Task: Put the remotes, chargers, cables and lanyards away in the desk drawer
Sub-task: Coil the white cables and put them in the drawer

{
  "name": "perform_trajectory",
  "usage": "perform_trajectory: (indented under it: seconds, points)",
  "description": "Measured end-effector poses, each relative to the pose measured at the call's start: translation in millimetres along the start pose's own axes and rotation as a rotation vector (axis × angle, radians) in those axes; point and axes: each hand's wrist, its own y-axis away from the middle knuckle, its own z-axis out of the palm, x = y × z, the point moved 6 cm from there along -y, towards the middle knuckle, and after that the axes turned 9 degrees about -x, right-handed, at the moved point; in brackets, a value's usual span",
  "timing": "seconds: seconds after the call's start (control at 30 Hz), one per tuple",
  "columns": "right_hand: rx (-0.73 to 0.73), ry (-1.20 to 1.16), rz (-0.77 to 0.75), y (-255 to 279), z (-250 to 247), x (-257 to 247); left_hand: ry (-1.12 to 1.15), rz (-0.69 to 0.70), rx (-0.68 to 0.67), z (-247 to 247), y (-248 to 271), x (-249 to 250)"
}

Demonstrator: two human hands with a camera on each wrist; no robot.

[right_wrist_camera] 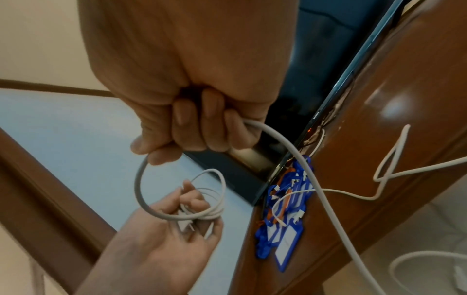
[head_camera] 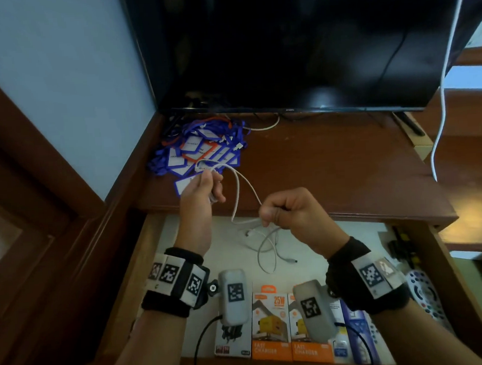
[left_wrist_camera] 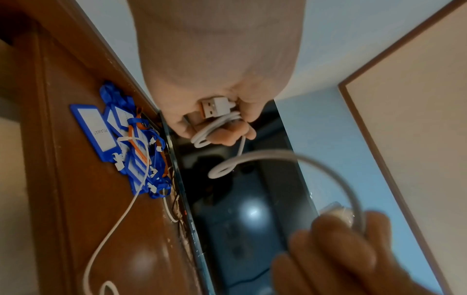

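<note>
A white USB cable [head_camera: 241, 188] hangs between the two hands above the open desk drawer [head_camera: 143, 261]; its coiled end with the USB plug [left_wrist_camera: 215, 106] is gripped in the left hand [head_camera: 200, 197], and a loop runs to the right hand [head_camera: 289, 210], which grips it. A second white cable [head_camera: 269, 247] lies loosely looped on the drawer's pale floor. Boxed chargers [head_camera: 269, 326] stand in a row at the drawer's front, a grey remote [head_camera: 423, 295] at its right. Blue and orange lanyards [head_camera: 204, 149] with badge holders lie heaped on the tabletop [head_camera: 331, 160].
</note>
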Motion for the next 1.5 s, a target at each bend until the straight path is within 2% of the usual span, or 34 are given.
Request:
perform_trajectory:
  seconds: [0.17,0.33,0.4,0.53,0.67,0.77,0.97,1.13,1.3,1.5]
  points:
    - [0.099,-0.078,-0.054,-9,-8,-8,-0.070,-0.009,-0.131,18,13,-5]
    - [0.341,-0.142,-0.035,-13,-25,-3,-0.041,-0.002,-0.288,25,14,-11]
    - [0.413,-0.160,-0.031,-13,-30,-1,0.021,0.004,-0.355,28,15,-14]
    - [0.495,-0.173,-0.007,-14,-34,7,0.216,-0.041,-0.386,34,18,-15]
    - [0.568,-0.170,0.038,-16,-36,19,0.365,-0.140,-0.437,40,20,-19]
    - [0.533,-0.272,0.079,-16,-28,30,0.495,-0.191,-0.432,37,17,-22]
    - [0.262,-0.280,0.099,-14,-3,37,0.587,-0.261,-0.393,34,12,-29]
    - [0.208,-0.351,0.133,-16,-2,46,0.631,-0.322,-0.396,35,10,-39]
    - [0.085,-0.526,0.112,-15,8,51,0.879,-0.430,-0.458,39,11,-53]
    - [0.077,-0.659,0.092,-17,9,52,0.846,-0.415,-0.521,43,8,-47]
